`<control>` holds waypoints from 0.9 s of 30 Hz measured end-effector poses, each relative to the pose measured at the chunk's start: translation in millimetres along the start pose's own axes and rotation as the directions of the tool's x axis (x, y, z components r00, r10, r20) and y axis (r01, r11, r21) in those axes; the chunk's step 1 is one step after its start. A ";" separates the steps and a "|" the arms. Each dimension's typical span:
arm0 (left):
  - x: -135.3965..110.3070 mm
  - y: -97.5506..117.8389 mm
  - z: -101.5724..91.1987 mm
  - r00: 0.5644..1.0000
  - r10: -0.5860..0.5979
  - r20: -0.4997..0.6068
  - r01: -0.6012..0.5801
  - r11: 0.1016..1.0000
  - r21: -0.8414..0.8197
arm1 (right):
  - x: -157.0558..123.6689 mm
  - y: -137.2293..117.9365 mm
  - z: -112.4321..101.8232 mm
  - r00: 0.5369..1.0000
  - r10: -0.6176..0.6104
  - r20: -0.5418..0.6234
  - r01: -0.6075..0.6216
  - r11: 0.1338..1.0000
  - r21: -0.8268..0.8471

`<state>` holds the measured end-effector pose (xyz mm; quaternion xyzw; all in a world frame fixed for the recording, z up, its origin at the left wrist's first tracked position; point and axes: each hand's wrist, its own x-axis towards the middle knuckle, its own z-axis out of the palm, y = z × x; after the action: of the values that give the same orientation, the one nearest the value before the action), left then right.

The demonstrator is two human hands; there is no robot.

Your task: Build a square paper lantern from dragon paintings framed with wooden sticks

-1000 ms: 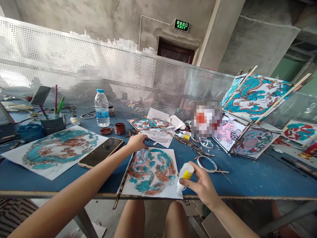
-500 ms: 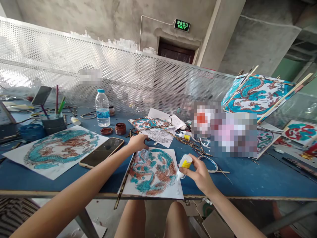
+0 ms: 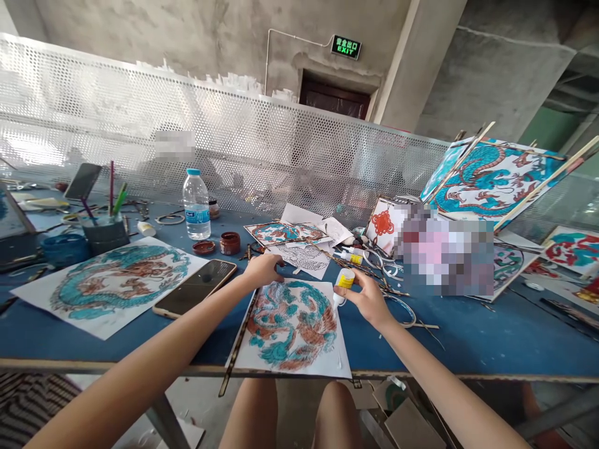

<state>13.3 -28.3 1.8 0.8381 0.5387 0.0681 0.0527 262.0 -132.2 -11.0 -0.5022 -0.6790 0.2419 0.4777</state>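
A white sheet with a round blue-green and brown painted design (image 3: 291, 324) lies at the table's front edge. Along its left side runs a dark, mottled thin strip (image 3: 238, 349). My left hand (image 3: 262, 272) rests at the sheet's top left corner, by the strip's upper end, with thumb and finger apart. In my right hand (image 3: 367, 298) is a white glue bottle with a yellow label (image 3: 345, 279), tipped nozzle-down over the sheet's right margin. A whitish streak of glue (image 3: 339, 360) shows on that margin below the nozzle.
A phone (image 3: 195, 288) and another painted sheet (image 3: 110, 327) lie to the left. Behind them stand a water bottle (image 3: 196, 209), a brown paint jar (image 3: 229, 243) and a brush cup (image 3: 107, 234). Thin sticks, a white ring (image 3: 403, 310) and a framed painting (image 3: 496, 181) are at right.
My right hand has moved the glue bottle up and away from me along the sheet's right margin. My left hand stays at the top left corner.
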 end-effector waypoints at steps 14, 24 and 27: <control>1.8 -0.2 2.0 1.000 0.004 0.004 -0.004 1.000 0.000 | 38.0 19.1 5.1 0.997 -0.061 -0.037 0.059 0.997 -0.058; 2.7 -2.6 3.2 1.000 0.005 0.007 -0.005 1.000 -0.008 | 57.2 32.7 10.0 0.994 -0.093 -0.050 0.088 0.992 -0.093; 2.6 -2.5 3.1 1.000 0.004 0.006 -0.004 1.000 -0.008 | 58.7 36.4 12.1 0.996 -0.081 -0.036 0.077 0.993 -0.087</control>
<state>12.6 -25.0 -1.5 0.8391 0.5366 0.0679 0.0576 265.3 -63.1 -21.7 -0.4997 -0.6984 0.1834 0.4784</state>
